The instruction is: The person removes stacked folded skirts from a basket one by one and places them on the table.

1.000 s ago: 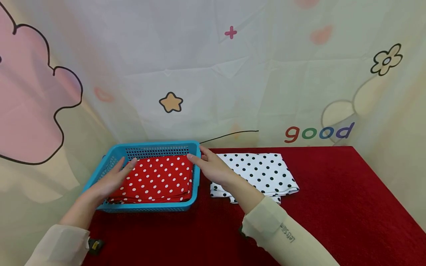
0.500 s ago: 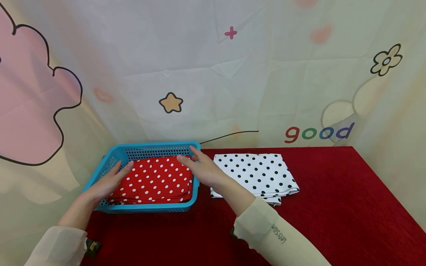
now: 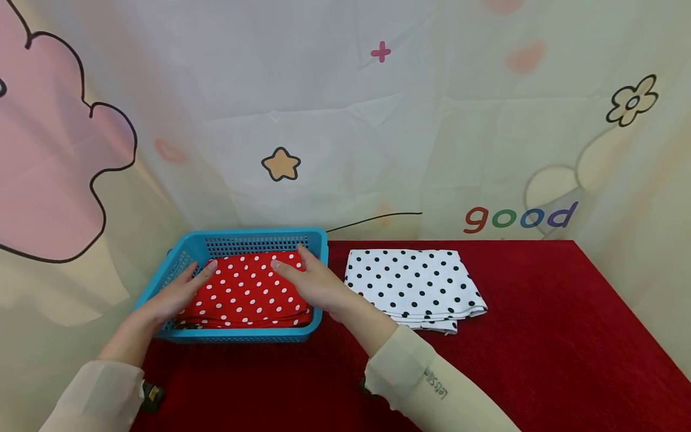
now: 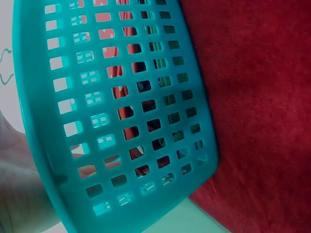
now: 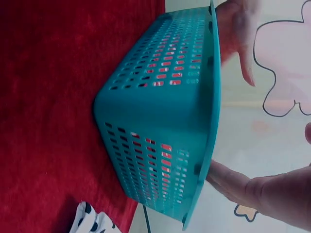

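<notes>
A blue perforated plastic basket (image 3: 243,334) stands at the table's left, holding a folded red cloth with white polka dots (image 3: 251,294). My left hand (image 3: 175,297) reaches over the basket's left end, its fingers extended near the red cloth. From the other side comes my right hand (image 3: 318,285), which crosses the right rim with thumb and fingers spread over the cloth's right part. The right wrist view shows those right fingers (image 5: 233,182) extending past the rim, and the basket wall hides their tips. Neither hand grips anything.
A folded white cloth with black polka dots (image 3: 415,285) lies just right of the basket. Both rest on a red-covered table (image 3: 540,318). Behind the table hangs a pale printed curtain (image 3: 345,150). A small dark object (image 3: 153,397) shows by the left cuff.
My right hand has moved left from the basket's right rim to over the red cloth, uncovering more of the white cloth. The left hand has hardly moved.
</notes>
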{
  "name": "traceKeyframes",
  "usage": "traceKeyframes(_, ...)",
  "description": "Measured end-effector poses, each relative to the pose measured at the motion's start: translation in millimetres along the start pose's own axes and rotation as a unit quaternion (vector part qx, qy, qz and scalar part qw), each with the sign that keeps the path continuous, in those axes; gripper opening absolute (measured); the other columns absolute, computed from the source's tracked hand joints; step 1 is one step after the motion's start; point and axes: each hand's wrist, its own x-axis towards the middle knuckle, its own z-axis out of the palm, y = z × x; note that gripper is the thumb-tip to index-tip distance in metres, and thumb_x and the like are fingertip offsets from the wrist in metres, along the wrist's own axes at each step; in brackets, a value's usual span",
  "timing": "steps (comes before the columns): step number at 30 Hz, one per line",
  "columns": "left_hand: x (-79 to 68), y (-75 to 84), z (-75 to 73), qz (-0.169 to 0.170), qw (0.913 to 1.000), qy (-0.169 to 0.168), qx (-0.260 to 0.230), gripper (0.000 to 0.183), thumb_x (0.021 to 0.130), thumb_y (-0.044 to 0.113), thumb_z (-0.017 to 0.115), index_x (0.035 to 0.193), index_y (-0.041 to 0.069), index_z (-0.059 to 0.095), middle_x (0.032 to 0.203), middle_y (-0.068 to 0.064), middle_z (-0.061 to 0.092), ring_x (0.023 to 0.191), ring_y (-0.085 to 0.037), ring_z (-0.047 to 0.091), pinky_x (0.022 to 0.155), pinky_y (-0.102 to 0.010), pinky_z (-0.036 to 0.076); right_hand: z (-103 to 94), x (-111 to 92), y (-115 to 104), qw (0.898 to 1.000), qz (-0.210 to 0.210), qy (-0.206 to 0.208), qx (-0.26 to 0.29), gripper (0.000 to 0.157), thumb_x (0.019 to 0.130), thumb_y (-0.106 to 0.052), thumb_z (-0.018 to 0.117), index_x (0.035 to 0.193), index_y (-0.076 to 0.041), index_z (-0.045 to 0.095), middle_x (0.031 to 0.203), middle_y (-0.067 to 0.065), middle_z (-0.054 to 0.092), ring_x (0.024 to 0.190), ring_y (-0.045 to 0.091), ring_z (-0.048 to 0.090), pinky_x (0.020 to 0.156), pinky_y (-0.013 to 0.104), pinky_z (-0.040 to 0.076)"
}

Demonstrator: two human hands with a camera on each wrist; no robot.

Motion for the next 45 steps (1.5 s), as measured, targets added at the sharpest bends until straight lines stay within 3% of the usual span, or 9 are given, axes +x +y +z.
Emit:
traceKeyframes(13, 9.6, -7.5, -0.3, -0.026, 0.9994, 0.005, -0.021, 0.110, 0.097, 0.079, 0.032, 0.163, 0.005, -0.016, 0.165, -0.038, -0.002, 0.149, -0.061, 0.006, 0.108, -0.066, 0.047, 25.1, 9, 6, 0.998, 0.025, 0.027, 0.047, 0.097, 0.096, -0.052, 0.066, 0.168, -0.014, 0.011, 0.156, 0.016, 0.040, 0.146, 0.035, 0.038, 0.098, 0.056, 0.058)
traceKeyframes(18, 13.7, -13.1, 1.3, -0.036, 0.9983, 0.012, -0.044, 0.115, 0.094, 0.083, 0.033, 0.163, 0.005, -0.016, 0.166, -0.037, 0.000, 0.149, -0.060, 0.009, 0.107, -0.063, 0.050, 33.4, 16, 8, 0.996, 0.052, 0.056, 0.038, 0.098, 0.095, -0.051, 0.066, 0.167, -0.012, 0.013, 0.161, 0.019, 0.030, 0.149, 0.039, 0.030, 0.098, 0.057, 0.058)
traceKeyframes(27, 17.4, -15.3, 3.4, -0.035, 0.9978, 0.036, -0.043, 0.114, 0.096, 0.080, 0.034, 0.163, 0.000, -0.011, 0.166, -0.037, 0.002, 0.150, -0.059, 0.011, 0.113, -0.067, 0.042, 37.3, 27, 13, 0.991, 0.095, 0.073, 0.049, 0.099, 0.096, -0.050, 0.066, 0.167, -0.009, 0.011, 0.164, 0.020, 0.026, 0.151, 0.042, 0.026, 0.103, 0.061, 0.054)
traceKeyframes(33, 16.9, -12.8, 5.8, -0.048, 0.9956, 0.061, -0.053, 0.120, 0.092, 0.085, 0.035, 0.163, -0.002, -0.006, 0.166, -0.037, 0.007, 0.150, -0.057, 0.014, 0.117, -0.069, 0.036, 32.5, 36, 17, 0.988, 0.099, 0.061, 0.102, 0.098, 0.095, -0.049, 0.069, 0.165, -0.006, 0.015, 0.152, 0.018, 0.043, 0.141, 0.037, 0.042, 0.100, 0.053, 0.058)
traceKeyframes(37, 15.5, -14.0, 6.9, -0.053, 0.9941, 0.068, -0.065, 0.121, 0.091, 0.087, 0.035, 0.164, -0.002, -0.003, 0.165, -0.036, 0.015, 0.149, -0.055, 0.020, 0.116, -0.067, 0.038, 30.0, 41, 19, 0.985, 0.097, 0.043, 0.136, 0.083, 0.095, -0.048, 0.069, 0.155, -0.005, 0.032, 0.143, 0.018, 0.054, 0.133, 0.035, 0.055, 0.097, 0.047, 0.060)
traceKeyframes(40, 14.3, -16.7, 6.5, -0.053, 0.9934, 0.068, -0.075, 0.122, 0.090, 0.088, 0.034, 0.164, -0.003, -0.002, 0.163, -0.035, 0.021, 0.147, -0.053, 0.026, 0.114, -0.065, 0.041, 29.6, 45, 20, 0.981, 0.105, 0.033, 0.157, 0.074, 0.095, -0.049, 0.068, 0.148, -0.007, 0.039, 0.142, 0.018, 0.056, 0.130, 0.036, 0.058, 0.096, 0.044, 0.058)
traceKeyframes(45, 13.8, -21.0, 5.4, -0.056, 0.9925, 0.067, -0.086, 0.123, 0.089, 0.088, 0.036, 0.164, -0.003, -0.001, 0.162, -0.034, 0.025, 0.145, -0.051, 0.030, 0.112, -0.062, 0.045, 29.4, 49, 20, 0.974, 0.123, 0.026, 0.191, 0.075, 0.093, -0.052, 0.068, 0.149, -0.011, 0.037, 0.144, 0.019, 0.055, 0.133, 0.037, 0.055, 0.097, 0.046, 0.054)
